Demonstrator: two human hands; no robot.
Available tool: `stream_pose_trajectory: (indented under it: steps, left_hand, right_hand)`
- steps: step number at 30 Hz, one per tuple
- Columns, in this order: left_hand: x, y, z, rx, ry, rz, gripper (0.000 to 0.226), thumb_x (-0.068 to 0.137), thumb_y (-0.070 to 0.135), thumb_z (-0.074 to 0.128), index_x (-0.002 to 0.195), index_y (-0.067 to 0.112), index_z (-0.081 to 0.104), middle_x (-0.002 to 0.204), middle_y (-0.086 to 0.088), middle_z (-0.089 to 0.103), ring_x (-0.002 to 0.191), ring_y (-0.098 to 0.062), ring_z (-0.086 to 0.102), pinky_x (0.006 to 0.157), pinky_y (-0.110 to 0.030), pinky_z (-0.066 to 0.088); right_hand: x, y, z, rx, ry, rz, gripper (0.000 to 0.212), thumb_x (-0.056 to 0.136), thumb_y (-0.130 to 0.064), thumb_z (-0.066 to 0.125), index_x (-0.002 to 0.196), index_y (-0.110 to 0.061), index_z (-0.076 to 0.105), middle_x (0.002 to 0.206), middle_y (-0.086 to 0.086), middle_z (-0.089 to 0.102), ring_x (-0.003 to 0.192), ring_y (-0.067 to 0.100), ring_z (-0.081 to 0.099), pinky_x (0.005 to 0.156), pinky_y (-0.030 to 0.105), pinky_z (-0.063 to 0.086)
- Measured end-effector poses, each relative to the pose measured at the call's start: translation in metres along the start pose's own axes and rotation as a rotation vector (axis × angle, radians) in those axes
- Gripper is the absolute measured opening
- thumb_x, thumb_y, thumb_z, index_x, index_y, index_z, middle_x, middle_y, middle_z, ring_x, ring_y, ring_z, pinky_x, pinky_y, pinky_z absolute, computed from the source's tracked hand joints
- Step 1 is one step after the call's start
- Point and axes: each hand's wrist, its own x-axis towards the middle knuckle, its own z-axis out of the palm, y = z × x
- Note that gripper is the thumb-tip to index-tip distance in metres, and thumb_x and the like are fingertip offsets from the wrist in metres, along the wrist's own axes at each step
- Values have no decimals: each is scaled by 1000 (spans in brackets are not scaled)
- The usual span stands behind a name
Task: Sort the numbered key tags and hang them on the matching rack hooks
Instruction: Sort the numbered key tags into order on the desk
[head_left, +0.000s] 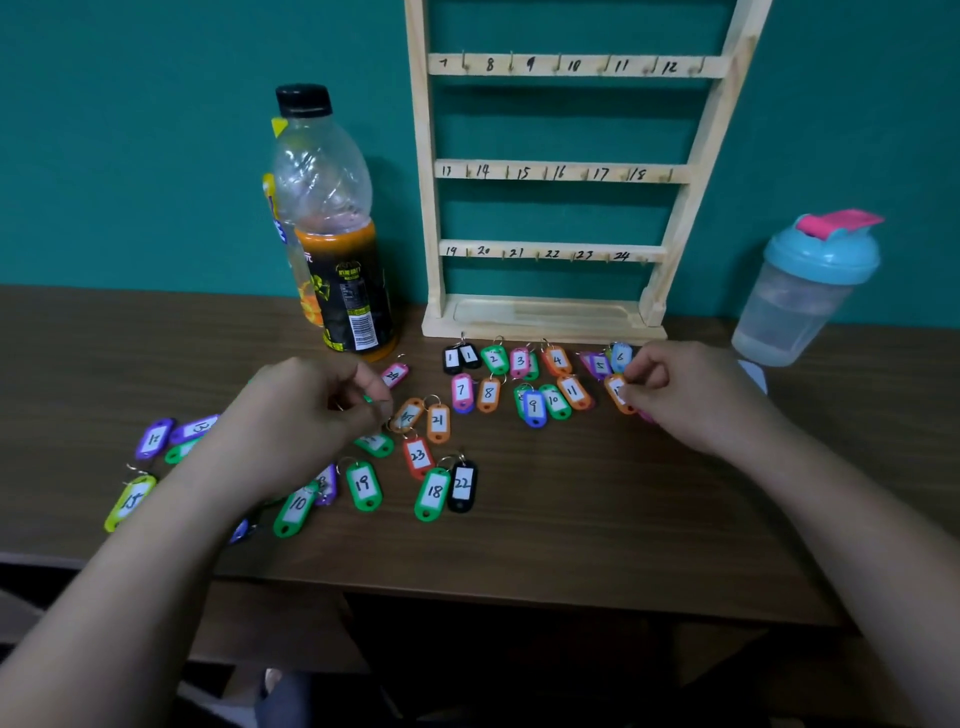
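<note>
Head view: I'm sorting, right hand (691, 400) pinching an orange tag (618, 395), left hand (306, 415) grasp unclear; next, probably seating it just left of that hand.

Your rack (563, 172) stands at the back of the worktop (571, 530), bottle (332, 234) to its left, shaker (797, 301) to its right. Two rows of tags (488, 393) lie just before its base; loose tags (362, 484) lie scattered to their left, nearer you.

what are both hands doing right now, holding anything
Left hand: fingers curled by the blurred orange tag; grip cannot be told.
Right hand: pinches the orange tag next to 11.
</note>
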Motion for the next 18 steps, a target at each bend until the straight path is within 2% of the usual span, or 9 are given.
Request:
stream_pose_trajectory:
  steps: [3,5,7,10,13,15,18]
  left_hand:
    - [1,-3,-3,-10,8,-27,12,93,26,77,87,36,75,70,22,70,55,8,59,58,-26,44]
    - [1,-6,-4,-2,19,-39,12,93,26,77,86,36,75,71,17,71,53,7,59,58,-25,43]
    - [1,-9,-3,5,23,-56,13,92,25,77,87,36,74,75,14,73,55,5,61,58,-26,45]
    - [3,-11,2,76,36,-54,13,91,28,77,86,39,73,84,15,73,75,0,65,67,-28,51]
    - [3,-9,11,94,32,-33,10,91,31,77,86,38,73,84,16,72,81,-2,65,69,-20,48]
    - [3,-7,17,94,39,-11,8,91,31,78,89,38,74,84,16,71,81,0,64,68,-15,46]
    - [4,-5,25,88,33,39,10,91,32,79,98,37,75,84,19,70,81,4,62,65,-7,39]
  right_hand:
    - [-3,-7,3,39,45,-35,19,96,-31,76,114,-29,69,83,-10,70,79,6,64,63,27,46]
    - [-8,-17,5,62,62,-78,15,98,-31,74,112,-29,68,82,-12,68,78,3,62,60,26,41]
    - [-14,-30,8,93,61,-122,10,99,-30,72,109,-31,69,82,-14,68,79,0,60,59,24,38]
    - [-26,-54,17,157,52,-196,5,99,-30,72,102,-34,72,82,-17,66,76,-2,60,60,18,37]
    - [-38,-77,31,164,-8,-275,4,99,-32,70,98,-36,71,80,-18,66,70,0,62,59,18,39]
    - [-42,-90,42,168,-36,-333,4,100,-32,70,101,-34,72,81,-17,66,72,-1,63,62,20,42]
    - [-47,-103,57,164,-71,-428,16,102,-27,68,116,-33,73,84,-22,58,79,-7,57,68,13,37]
